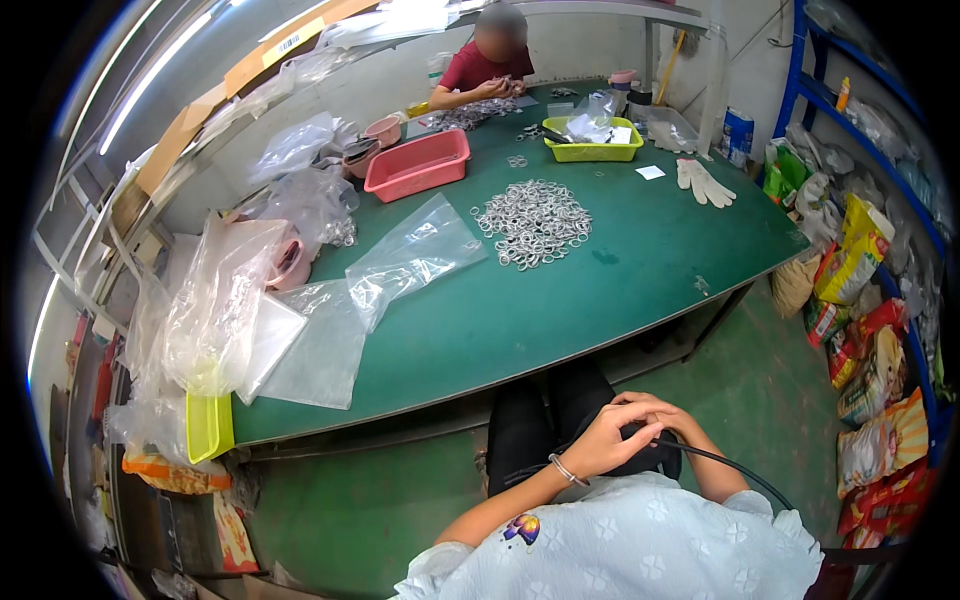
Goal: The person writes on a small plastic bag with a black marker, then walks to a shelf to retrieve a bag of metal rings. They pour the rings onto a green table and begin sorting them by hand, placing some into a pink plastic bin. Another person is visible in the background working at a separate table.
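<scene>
My left hand (pixel 602 442), with a silver bracelet at its wrist, and my right hand (pixel 658 412) meet over my lap, below the table's front edge. Their fingers curl around a dark rounded object (pixel 632 430), mostly hidden, whose kind I cannot make out. A black cable (pixel 735 466) runs from beside it toward the lower right. On the green table (pixel 620 310) a loose pile of small silver metal rings (pixel 535 222) lies beyond my hands. A few more rings (pixel 516 161) lie farther back.
Clear plastic bags (pixel 415 255) cover the table's left part, near a pink tray (pixel 415 168). A yellow-green tray (pixel 597 150) and white gloves (pixel 704 183) lie at the back right. Across the table, a person in a red shirt (pixel 478 72) handles small pieces. Blue shelving (pixel 800 80) stands right.
</scene>
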{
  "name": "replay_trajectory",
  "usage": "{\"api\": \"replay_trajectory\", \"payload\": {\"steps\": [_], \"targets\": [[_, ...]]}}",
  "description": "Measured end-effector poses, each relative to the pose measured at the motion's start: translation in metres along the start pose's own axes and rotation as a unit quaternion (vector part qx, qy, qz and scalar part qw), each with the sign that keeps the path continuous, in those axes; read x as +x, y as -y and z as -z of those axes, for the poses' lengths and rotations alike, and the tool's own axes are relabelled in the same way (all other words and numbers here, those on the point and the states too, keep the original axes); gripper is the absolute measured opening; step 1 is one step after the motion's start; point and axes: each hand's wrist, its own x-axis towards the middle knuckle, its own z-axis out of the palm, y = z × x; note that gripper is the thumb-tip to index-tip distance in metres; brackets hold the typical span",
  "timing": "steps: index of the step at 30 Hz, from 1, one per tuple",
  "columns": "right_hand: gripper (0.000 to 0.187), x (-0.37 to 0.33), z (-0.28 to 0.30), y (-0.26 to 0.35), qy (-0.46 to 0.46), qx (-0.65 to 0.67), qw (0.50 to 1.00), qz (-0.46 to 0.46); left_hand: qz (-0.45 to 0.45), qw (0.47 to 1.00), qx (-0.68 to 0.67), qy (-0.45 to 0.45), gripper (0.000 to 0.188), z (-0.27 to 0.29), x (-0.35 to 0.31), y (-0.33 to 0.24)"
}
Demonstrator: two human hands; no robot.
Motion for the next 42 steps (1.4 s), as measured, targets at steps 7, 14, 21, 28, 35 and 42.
{"api": "replay_trajectory", "payload": {"steps": [7, 14, 21, 28, 35, 42], "targets": [[0.022, -0.046, 0.017, -0.015, -0.031, 0.153, 0.988, -0.019, 0.008, 0.998, -0.042, 0.038, 0.023, -0.014, 0.016, -0.007], [0.026, -0.073, 0.006, -0.06, -0.07, 0.182, 0.974, -0.114, -0.005, 0.998, -0.01, 0.061, 0.024, -0.024, 0.022, 0.007], [0.051, -0.075, 0.003, -0.083, -0.058, 0.175, 0.951, -0.247, -0.016, 1.0, 0.017, 0.02, 0.025, -0.016, 0.024, 0.017], [0.037, -0.064, 0.012, -0.107, -0.047, 0.005, 0.963, -0.266, 0.027, 0.999, 0.04, 0.004, 0.024, 0.021, 0.016, 0.028], [0.022, 0.015, 0.111, 0.03, -0.059, 0.088, 0.992, -0.067, 0.097, 0.991, 0.042, -0.081, 0.023, 0.11, 0.018, 0.04], [0.021, 0.188, 0.149, 0.118, -0.202, -0.067, 0.968, 0.131, 0.084, 0.892, 0.387, -0.218, 0.031, 0.2, 0.072, 0.086]]}}
